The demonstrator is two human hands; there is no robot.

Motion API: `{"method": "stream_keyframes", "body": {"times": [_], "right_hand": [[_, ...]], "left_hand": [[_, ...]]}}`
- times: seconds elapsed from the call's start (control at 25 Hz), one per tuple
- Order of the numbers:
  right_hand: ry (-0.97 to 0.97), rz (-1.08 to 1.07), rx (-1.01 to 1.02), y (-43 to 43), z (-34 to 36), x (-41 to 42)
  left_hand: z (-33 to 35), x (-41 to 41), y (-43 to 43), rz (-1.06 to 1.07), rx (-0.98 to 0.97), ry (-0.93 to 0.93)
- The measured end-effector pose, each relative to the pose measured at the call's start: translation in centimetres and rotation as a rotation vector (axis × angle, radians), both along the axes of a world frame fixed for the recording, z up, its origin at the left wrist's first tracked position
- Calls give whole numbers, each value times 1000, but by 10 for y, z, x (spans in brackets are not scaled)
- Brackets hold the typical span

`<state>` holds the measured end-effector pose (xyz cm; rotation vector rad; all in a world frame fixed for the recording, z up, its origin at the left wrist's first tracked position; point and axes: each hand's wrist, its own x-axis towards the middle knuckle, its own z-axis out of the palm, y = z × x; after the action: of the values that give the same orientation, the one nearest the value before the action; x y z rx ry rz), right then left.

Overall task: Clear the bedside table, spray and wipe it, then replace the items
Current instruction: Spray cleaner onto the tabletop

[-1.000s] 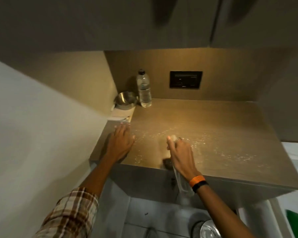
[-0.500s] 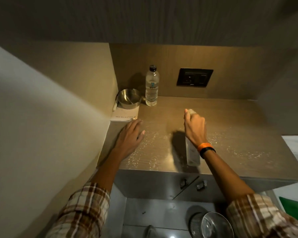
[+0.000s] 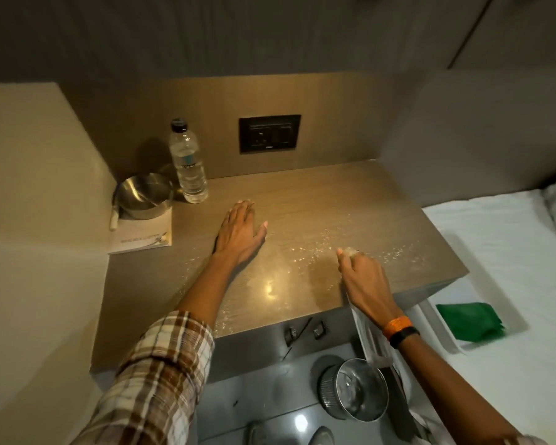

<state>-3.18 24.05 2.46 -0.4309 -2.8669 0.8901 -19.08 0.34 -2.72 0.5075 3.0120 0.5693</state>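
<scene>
Since before, right hand (image 3: 365, 284) (fist closed around the clear spray bottle (image 3: 369, 335)) swung right; left hand (image 3: 239, 232) lies flat, empty. Mist the bedside table (image 3: 350, 200) evenly.

Place: a bedroom, likely a hotel room.
Bed: white-sheeted bed (image 3: 482, 239) just beside the worktop (image 3: 318, 200).
Wall: socket panel (image 3: 269, 133) above it.
Guest items: water bottle (image 3: 189, 165), printed notepad (image 3: 142, 236).

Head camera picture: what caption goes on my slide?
Right hand sprays bottle over wet bedside table; left hand rests flat.
</scene>
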Motion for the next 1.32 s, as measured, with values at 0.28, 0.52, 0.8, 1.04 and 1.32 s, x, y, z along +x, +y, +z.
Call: {"method": "stream_keyframes", "body": {"times": [0.28, 0.52, 0.8, 1.04, 1.32], "right_hand": [[200, -99, 27, 48, 33, -125], [206, -157, -26, 136, 35, -169], [-4, -39, -31, 226, 18, -99], [-52, 165, -31, 255, -8, -10], [189, -95, -247, 327, -15, -20]], "left_hand": [[-3, -10, 56, -13, -55, 42], [-4, -16, 113, -10, -78, 37], [0, -4, 193, 25, -38, 31], [2, 4, 254, 26, -60, 32], [2, -6, 332, -44, -81, 35]]}}
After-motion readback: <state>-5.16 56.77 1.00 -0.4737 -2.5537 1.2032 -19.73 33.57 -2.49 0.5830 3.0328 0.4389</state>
